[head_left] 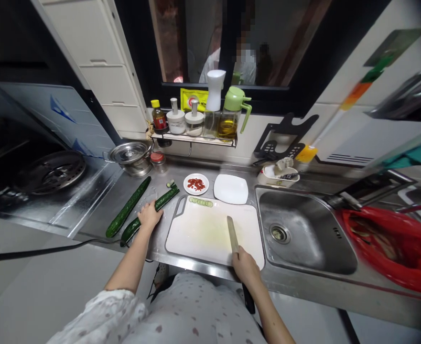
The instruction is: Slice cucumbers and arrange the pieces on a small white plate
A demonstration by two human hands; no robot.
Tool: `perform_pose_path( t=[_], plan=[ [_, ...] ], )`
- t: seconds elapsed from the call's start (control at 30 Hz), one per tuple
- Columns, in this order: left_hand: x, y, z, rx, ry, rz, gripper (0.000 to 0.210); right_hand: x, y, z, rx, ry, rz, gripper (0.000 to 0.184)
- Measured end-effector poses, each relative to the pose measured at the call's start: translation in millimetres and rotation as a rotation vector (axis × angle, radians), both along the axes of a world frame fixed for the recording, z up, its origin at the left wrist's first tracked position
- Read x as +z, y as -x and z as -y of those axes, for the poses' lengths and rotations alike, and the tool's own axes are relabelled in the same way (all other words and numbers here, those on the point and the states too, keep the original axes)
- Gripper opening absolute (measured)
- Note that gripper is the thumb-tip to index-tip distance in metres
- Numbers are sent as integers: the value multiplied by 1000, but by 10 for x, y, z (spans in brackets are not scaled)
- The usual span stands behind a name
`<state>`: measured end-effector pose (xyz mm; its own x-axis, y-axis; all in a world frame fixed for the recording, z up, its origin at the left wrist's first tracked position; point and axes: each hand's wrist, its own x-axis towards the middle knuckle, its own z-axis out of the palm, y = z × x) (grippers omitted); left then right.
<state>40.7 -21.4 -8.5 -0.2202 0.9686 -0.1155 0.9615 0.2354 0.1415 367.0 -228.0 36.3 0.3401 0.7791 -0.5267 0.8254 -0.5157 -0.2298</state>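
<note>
My left hand (150, 216) is closed around a cut cucumber (167, 197) on the steel counter, left of the cutting board; part of the cucumber is hidden under my fingers. Farther left lies a second, whole cucumber (128, 207). In my right hand (246, 265) is a kitchen knife (232, 233), its blade pointing away from me over the right half of the white cutting board (185, 239). A row of thin cucumber slices (200, 202) rests along the board's far edge. Small cucumber end pieces (170, 183) sit beside the cut cucumber's far end.
Behind the board are a plate of chopped red pieces (196, 184) and a white square plate (231, 188). A sink (303, 229) borders the board on the right, with a red bag (396, 253) beyond. A pot (130, 157) and condiment rack (192, 138) stand behind.
</note>
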Motion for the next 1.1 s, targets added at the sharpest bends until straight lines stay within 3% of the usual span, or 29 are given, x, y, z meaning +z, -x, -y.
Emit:
perform_pose_path(
  t=[0.8, 0.9, 1.0, 1.1],
  plan=[
    [135, -182, 79, 17, -52, 31, 70, 74, 19, -45, 31, 26, 17, 34],
    [168, -217, 90, 22, -114, 24, 69, 87, 28, -44, 26, 24, 11, 34],
    [199, -394, 131, -42, -213, 66, 60, 92, 38, -35, 21, 25, 5, 34],
    [210, -730, 198, -216, -204, 169, 47, 86, 41, -21, 10, 23, 10, 33]
  ],
)
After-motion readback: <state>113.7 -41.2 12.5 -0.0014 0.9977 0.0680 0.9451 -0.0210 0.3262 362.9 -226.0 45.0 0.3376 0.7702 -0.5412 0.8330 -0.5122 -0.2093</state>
